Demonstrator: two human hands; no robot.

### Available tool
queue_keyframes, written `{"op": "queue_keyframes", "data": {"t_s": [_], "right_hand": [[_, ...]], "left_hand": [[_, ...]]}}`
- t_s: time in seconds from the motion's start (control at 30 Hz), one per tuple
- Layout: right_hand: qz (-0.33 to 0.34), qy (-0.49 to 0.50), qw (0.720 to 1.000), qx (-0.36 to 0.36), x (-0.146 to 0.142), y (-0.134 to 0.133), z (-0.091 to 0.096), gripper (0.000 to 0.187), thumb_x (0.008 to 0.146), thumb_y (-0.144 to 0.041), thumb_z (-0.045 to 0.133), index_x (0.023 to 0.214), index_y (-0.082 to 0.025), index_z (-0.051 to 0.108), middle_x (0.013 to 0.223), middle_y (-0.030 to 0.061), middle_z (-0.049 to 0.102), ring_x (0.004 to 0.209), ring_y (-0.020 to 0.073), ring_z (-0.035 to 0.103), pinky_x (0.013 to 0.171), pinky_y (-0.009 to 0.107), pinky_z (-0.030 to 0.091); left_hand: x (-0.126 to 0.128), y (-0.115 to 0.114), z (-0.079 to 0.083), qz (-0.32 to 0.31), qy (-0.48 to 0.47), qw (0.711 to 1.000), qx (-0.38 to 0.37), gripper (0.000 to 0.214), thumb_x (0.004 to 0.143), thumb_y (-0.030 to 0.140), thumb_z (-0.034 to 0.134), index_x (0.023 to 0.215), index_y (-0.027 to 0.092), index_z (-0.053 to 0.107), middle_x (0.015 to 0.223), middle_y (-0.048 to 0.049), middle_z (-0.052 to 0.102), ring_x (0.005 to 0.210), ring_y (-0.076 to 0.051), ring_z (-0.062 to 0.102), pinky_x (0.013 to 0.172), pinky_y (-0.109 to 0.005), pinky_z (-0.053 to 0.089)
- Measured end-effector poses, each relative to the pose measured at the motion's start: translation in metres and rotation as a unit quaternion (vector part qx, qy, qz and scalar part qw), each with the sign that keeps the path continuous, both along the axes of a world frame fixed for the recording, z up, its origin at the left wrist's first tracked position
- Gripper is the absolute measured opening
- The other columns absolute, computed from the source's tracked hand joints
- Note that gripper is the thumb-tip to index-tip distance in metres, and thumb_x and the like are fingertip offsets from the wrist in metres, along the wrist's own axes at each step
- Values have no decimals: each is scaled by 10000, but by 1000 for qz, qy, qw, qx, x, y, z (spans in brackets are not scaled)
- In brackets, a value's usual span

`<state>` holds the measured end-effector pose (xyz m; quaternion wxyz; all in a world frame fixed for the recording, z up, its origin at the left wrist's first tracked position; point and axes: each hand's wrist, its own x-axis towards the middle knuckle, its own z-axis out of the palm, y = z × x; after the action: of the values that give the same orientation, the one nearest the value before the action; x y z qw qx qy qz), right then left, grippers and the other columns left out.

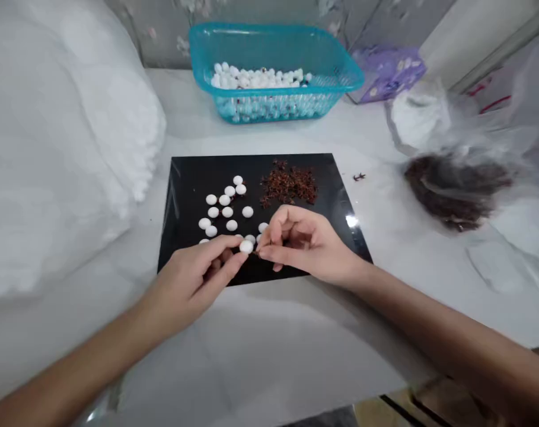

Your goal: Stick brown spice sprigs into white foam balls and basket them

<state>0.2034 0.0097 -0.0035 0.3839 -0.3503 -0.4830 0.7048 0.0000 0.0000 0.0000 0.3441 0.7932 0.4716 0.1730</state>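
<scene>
A black mat (193, 172) lies on the white table. On it are several small white balls (227, 211) and a pile of brown dried bits (289, 184). My left hand (193, 279) pinches one white ball (246, 246) between thumb and forefinger at the mat's near edge. My right hand (305, 243) meets it from the right, fingers pinched at the ball; whatever tiny thing they hold is too small to name.
A teal basket (340, 71) with several white balls stands at the back. A big white bag (51, 148) fills the left. At the right lie a clear plastic bag of brown material (456, 190), white powder (418, 115) and a purple packet (389, 71).
</scene>
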Motion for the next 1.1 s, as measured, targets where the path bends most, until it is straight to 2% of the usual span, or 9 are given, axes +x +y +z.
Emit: {"op": "queue_keyframes", "data": {"t_s": [0.2,0.33,0.47,0.57,0.83,0.93,1.1], "right_hand": [[-6,-26,999,24,-3,-5,-2,276,699,-161,695,683,-174,419,754,-6,599,629,67,542,512,182,482],[-29,-56,994,93,-7,-9,-3,286,715,-146,669,645,-177,394,755,4,596,601,60,512,497,179,446],[-61,-101,978,173,-8,-13,-3,273,755,-139,618,633,-182,378,759,17,597,631,75,514,492,185,401],[-69,-117,969,205,-8,-14,-2,271,773,-145,595,628,-185,370,752,22,600,626,76,511,488,187,391],[-75,-146,954,249,-8,-15,-3,231,784,-148,583,648,-184,399,754,22,616,613,72,510,471,176,381],[-70,-159,948,267,-8,-16,-4,224,786,-141,581,660,-187,402,759,20,621,590,66,502,462,174,382],[-73,-168,920,346,-8,-18,-7,276,785,-97,568,631,-195,361,759,19,618,691,93,571,577,204,454]], "left_hand": [[2,0,1,5,-5,1000,9,230,861,329,480,993,194,612,586,75,613,465,-30,501,480,-120,363],[3,0,2,7,-23,1000,-2,215,853,330,487,903,183,637,558,73,617,465,-31,500,488,-120,365],[3,1,6,17,-40,998,-49,235,838,342,501,766,175,650,529,66,607,420,-28,425,437,-127,334],[2,2,7,10,-55,995,-81,248,837,335,501,711,172,640,544,61,614,409,-26,397,419,-121,331],[2,3,5,23,-77,993,-88,209,828,316,511,825,175,666,587,48,634,414,-24,429,427,-94,369],[2,3,5,17,-85,992,-93,245,855,317,466,883,181,668,606,44,635,438,-26,451,429,-92,365],[3,3,6,35,-98,987,-120,264,869,333,453,930,202,673,602,52,624,436,-22,425,427,-93,348]]}}
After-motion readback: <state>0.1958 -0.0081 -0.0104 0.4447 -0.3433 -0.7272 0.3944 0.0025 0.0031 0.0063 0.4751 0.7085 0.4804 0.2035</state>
